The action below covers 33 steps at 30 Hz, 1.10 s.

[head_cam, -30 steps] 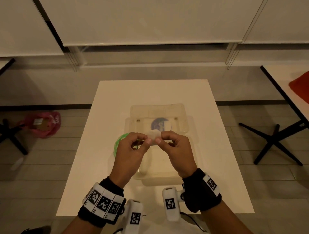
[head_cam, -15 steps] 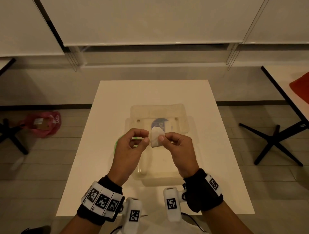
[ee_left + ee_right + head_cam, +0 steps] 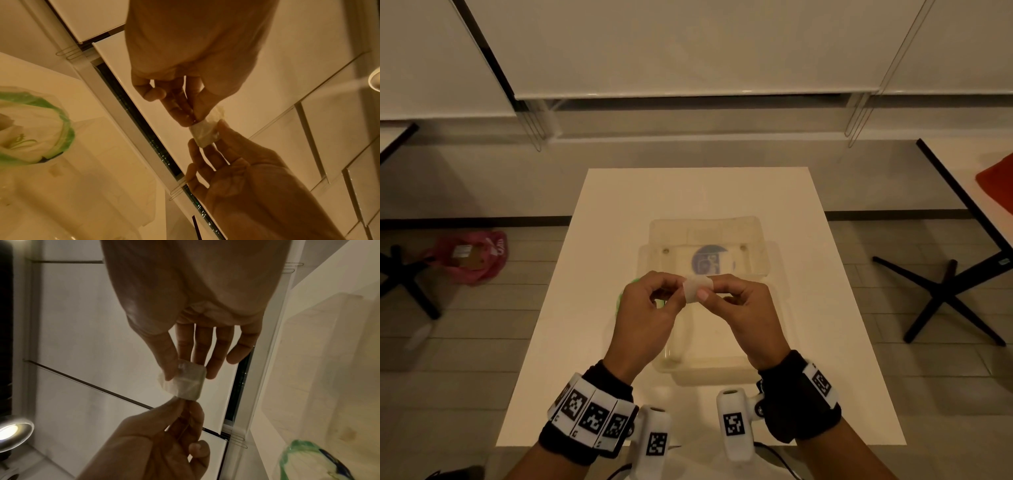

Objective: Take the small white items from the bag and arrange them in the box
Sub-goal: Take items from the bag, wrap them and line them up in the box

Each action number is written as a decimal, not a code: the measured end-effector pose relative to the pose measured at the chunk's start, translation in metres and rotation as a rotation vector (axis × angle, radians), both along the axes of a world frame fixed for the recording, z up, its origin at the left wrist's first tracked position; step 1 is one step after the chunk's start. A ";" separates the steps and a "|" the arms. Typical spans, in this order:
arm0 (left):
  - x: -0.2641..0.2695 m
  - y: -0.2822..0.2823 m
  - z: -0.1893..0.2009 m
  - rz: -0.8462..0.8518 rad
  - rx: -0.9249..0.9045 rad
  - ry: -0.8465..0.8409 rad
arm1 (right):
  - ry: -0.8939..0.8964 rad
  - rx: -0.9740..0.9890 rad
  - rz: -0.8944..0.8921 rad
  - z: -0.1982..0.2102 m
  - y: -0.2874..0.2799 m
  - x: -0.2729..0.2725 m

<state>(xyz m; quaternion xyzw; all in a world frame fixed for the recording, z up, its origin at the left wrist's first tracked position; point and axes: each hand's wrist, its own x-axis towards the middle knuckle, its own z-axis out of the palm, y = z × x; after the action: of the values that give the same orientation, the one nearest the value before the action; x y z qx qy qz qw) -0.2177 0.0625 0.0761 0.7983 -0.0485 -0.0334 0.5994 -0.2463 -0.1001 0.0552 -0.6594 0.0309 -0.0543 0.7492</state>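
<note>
While pinched at both ends above the box [image 3: 709, 371], best handled lightly: small white item [image 3: 697, 289], caught between thumb and forefinger of left hand [image 3: 647, 318] and right hand [image 3: 746, 315].

From the head: other fingers curled in, none spread. Below the fingers, clear box on the pale worktop [image 3: 619, 205], lid [image 3: 709, 229] beyond the fingertips; green-rimmed bag [image 3: 625, 291] just left of the left fingers, mostly hidden. Far left of them, a pink bag [image 3: 469, 257] on the floor; black chair bases [image 3: 945, 294] on both sides; white blinds ahead.

From the left wrist: thin wrap bunched past the left thumb. Probably wise to pull evenly, avoid tearing, and let go only low inside the box, against a wall, to start a row.

From the right wrist: right fingers fairly straight, thumb pressing the item against them; left fingers nipping the wrap's twisted tail. Lamp [image 3: 12, 431] off to the side.
</note>
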 end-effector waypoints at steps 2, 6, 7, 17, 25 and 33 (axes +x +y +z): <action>0.000 -0.001 0.000 0.002 -0.002 0.000 | -0.009 -0.037 -0.007 -0.002 0.000 0.001; 0.002 -0.001 -0.003 0.025 0.026 -0.005 | -0.015 -0.026 -0.059 -0.002 0.003 0.001; 0.002 0.000 -0.004 0.014 0.042 -0.017 | -0.009 -0.008 -0.072 -0.002 0.003 0.001; 0.002 0.001 0.008 0.004 -0.090 0.070 | 0.044 0.007 -0.120 -0.002 0.000 0.002; 0.005 -0.002 0.013 -0.022 -0.038 0.041 | -0.061 -0.062 -0.019 -0.001 0.001 -0.001; 0.004 -0.003 0.017 -0.002 -0.026 0.046 | -0.047 -0.153 0.004 0.000 0.000 -0.002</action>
<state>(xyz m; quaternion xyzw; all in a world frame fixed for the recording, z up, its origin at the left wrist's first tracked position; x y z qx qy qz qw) -0.2137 0.0600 0.0927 0.7894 -0.0358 -0.0517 0.6107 -0.2481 -0.1005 0.0549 -0.7134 0.0077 -0.0707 0.6972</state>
